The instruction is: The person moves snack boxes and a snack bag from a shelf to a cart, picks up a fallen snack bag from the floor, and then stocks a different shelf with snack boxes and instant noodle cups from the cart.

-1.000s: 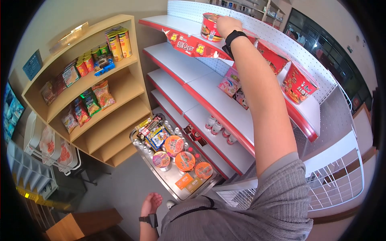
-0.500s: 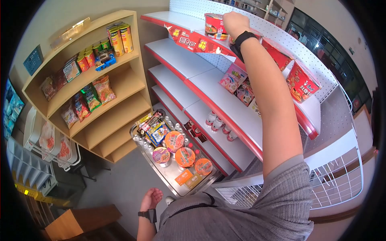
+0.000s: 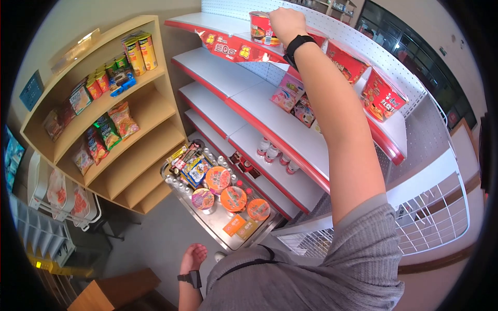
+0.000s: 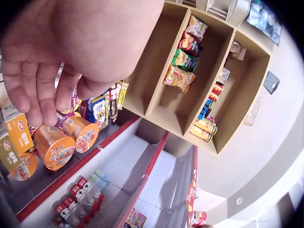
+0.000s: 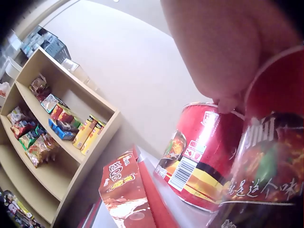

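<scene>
On the top shelf of the white rack, my right hand (image 3: 288, 23) pinches the rim of a red instant noodle tub (image 3: 263, 30) with curled fingers. In the right wrist view, a fingertip lies on the lid edge of that tub (image 5: 199, 156), which stands upright. Another red noodle tub (image 5: 270, 156) looms close beside it, partly under the hand. My left hand (image 3: 194, 256) hangs low near my waist, fingers loosely curled and holding nothing. In the left wrist view, this hand (image 4: 71, 57) overlaps the noodle tubs on the cart.
A metal cart (image 3: 210, 220) carries orange-lidded noodle tubs (image 3: 233, 199), bottles and snack packs. More red tubs (image 3: 384, 96) line the top shelf, behind a red promotional strip (image 3: 225, 48). A wooden shelf unit (image 3: 150, 111) with snacks stands left; a white wire basket (image 3: 430, 223) is at right.
The red tub has shifted slightly right and toward the shelf's front edge, with my right hand staying at its rim. The head view has swung a little. My left hand stays low.
</scene>
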Available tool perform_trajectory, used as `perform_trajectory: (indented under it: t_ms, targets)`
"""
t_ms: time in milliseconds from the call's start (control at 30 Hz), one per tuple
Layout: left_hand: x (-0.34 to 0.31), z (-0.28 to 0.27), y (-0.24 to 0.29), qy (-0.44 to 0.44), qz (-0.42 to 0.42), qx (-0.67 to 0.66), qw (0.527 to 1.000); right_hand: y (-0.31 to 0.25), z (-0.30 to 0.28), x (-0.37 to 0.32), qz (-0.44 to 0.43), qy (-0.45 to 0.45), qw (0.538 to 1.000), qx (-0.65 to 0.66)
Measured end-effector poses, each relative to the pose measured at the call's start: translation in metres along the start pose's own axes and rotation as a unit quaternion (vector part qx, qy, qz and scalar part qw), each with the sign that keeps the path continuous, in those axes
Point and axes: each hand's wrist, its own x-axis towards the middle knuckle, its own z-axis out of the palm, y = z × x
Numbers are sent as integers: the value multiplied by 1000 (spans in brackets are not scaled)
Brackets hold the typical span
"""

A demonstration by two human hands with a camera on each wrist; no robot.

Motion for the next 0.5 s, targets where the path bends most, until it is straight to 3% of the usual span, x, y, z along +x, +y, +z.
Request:
perform_trajectory:
  t_ms: [500]
  targets:
    - [6, 0, 2, -23, -5, 3, 1000, 13, -11, -18, 29, -10, 999, 35]
